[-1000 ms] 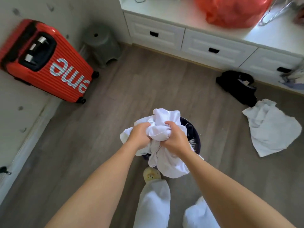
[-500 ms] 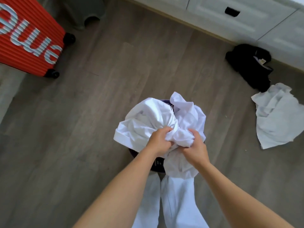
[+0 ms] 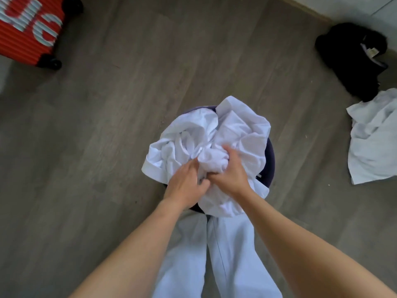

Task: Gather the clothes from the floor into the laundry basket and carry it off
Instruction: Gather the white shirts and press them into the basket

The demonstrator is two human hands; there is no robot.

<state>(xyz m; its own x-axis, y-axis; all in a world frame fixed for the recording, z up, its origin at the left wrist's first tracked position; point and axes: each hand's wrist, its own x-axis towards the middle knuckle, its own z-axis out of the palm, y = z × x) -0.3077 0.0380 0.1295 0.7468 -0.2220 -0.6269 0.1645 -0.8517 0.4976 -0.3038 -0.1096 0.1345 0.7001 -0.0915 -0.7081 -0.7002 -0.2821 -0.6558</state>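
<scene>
A crumpled white shirt (image 3: pixel 206 136) lies bunched over a dark purple laundry basket (image 3: pixel 270 160) on the wood floor in front of me, covering most of its opening. My left hand (image 3: pixel 185 184) presses down on the shirt's near side with its fingers curled into the cloth. My right hand (image 3: pixel 231 171) grips a wad of the same shirt next to it. A black garment (image 3: pixel 352 61) lies on the floor at the far right. Another white garment (image 3: pixel 373 138) lies just below the black one.
A red suitcase (image 3: pixel 28 29) with white letters stands at the upper left. White cabinet fronts (image 3: pixel 365 5) run along the upper right edge. My white trouser legs (image 3: pixel 214 254) are directly below the basket. Grey wood floor (image 3: pixel 96 147) spreads to the left.
My hands have lowered the white shirt from chest height down onto the basket, and the shirt has spread over its rim. My view has tilted further down.
</scene>
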